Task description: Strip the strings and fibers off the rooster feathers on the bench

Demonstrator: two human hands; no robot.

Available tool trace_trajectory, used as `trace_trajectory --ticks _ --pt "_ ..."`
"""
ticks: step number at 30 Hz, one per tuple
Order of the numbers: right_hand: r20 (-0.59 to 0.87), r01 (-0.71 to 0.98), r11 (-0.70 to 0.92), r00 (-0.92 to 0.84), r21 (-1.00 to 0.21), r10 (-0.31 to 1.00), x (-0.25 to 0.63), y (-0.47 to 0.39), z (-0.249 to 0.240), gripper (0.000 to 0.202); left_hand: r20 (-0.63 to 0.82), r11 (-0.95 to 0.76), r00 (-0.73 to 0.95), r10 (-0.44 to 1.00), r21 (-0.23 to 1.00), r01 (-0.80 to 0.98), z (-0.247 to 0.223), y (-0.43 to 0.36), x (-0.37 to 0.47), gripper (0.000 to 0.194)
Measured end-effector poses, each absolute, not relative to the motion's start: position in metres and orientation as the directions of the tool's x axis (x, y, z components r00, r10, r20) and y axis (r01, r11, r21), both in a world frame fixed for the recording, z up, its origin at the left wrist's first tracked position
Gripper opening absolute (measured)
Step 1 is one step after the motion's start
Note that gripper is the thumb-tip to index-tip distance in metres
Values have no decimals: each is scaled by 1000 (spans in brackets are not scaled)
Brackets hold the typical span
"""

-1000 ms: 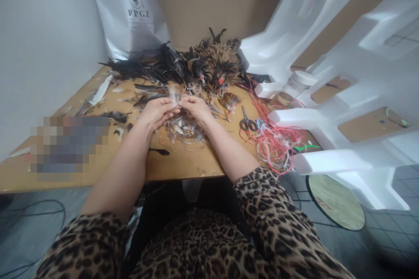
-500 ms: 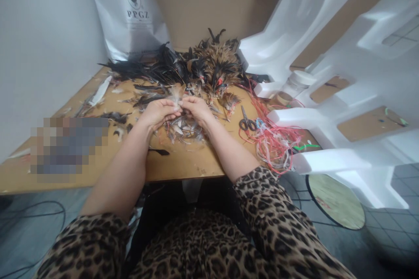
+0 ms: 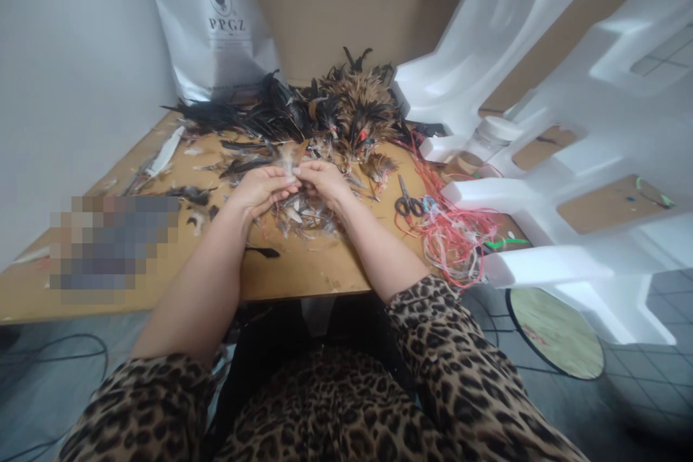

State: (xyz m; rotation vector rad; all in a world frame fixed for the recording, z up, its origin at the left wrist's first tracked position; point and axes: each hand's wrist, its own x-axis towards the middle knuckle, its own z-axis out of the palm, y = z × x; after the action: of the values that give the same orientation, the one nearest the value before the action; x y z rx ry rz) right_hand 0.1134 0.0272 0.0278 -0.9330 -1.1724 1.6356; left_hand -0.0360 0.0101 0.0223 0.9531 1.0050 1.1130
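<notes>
My left hand [image 3: 266, 189] and my right hand [image 3: 323, 182] meet over the middle of the table, fingertips pinched close together. Between them stands a small pale, fluffy feather [image 3: 289, 157], gripped low by both hands. Whether it is one feather or a little bunch I cannot tell. Under my hands lies a heap of loose white and brown feather scraps [image 3: 304, 219]. Just beyond them spread long black feathers [image 3: 260, 112] and a thick bundle of brown and black feathers [image 3: 364, 97].
Black-handled scissors [image 3: 408, 201] lie to the right, beside a tangle of pink and white ribbon strips [image 3: 458, 238]. White foam packing [image 3: 530, 263] rises along the right edge, near a clear jar [image 3: 494, 136]. A silver bag [image 3: 216, 50] stands at the back left.
Both hands keep the same pinch on the pale feather at nearly the same spot. Only a very slight shift of the fingers shows.
</notes>
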Motion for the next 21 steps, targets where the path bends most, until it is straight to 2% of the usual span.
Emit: trace_trajectory --ticks 7,12,21 --pt "-69 -100 -105 -310 -989 948 116 27 29 31 -163 175 109 981 978 -115 24 7 -32 16" --pt "-63 -76 -92 -319 -993 946 116 26 30 38 -133 143 122 984 986 -80 22 9 -33 16" --pt "91 -35 85 -230 -996 969 114 26 28 36 -153 161 71 986 980 -117 23 8 -30 14"
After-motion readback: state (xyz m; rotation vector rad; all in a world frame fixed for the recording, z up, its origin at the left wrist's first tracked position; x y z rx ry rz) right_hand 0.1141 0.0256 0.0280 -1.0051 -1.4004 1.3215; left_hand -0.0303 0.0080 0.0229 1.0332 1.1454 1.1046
